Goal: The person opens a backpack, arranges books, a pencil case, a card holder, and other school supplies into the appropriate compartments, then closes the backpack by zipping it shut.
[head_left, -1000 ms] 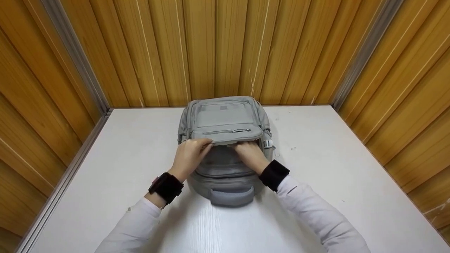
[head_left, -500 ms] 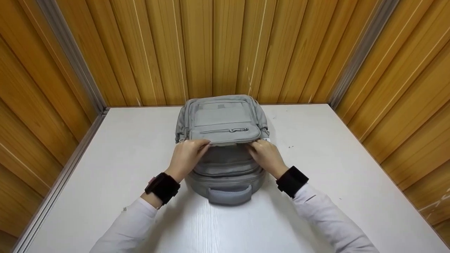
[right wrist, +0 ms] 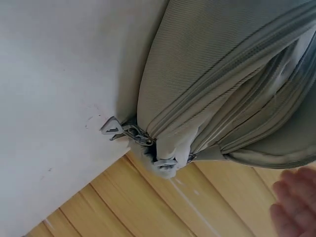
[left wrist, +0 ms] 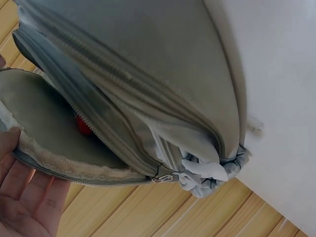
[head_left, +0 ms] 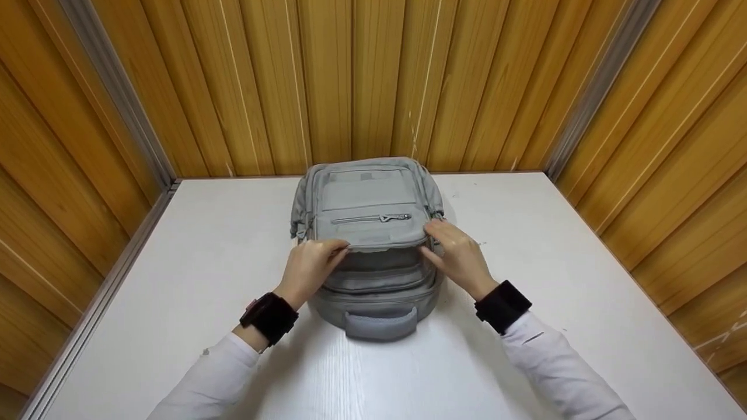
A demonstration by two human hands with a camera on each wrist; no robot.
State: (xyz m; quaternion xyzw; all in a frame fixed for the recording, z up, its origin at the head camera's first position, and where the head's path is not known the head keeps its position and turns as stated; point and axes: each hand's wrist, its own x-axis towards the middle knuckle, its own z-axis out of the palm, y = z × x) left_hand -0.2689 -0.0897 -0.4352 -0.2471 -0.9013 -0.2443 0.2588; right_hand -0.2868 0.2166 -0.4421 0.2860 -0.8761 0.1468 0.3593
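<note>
A grey backpack (head_left: pixel 373 192) lies on the white table with its top handle (head_left: pixel 381 324) toward me. Its front pocket is unzipped, and the pocket flap (head_left: pixel 373 236) is lifted along the near edge. My left hand (head_left: pixel 309 265) pinches that edge left of the middle, thumb on the inner lining (left wrist: pixel 54 165). At the flap's right corner is my right hand (head_left: pixel 464 256), thumb and fingers spread apart. The right wrist view shows its fingers (right wrist: pixel 296 197) loosely extended beside the flap. Inside the pocket a small red thing (left wrist: pixel 83 126) shows, mostly hidden by the zipped edge.
The white table (head_left: pixel 233 221) surrounds the backpack. Yellow wood-look panels (head_left: pixel 373 81) rise behind it and on both sides, with grey metal posts at the corners. A zipper pull (right wrist: pixel 112 127) hangs from the backpack's side.
My right hand has come out of the pocket, moved right and spread at the flap's corner. The flap's near edge has dropped slightly. My left hand keeps its pinch.
</note>
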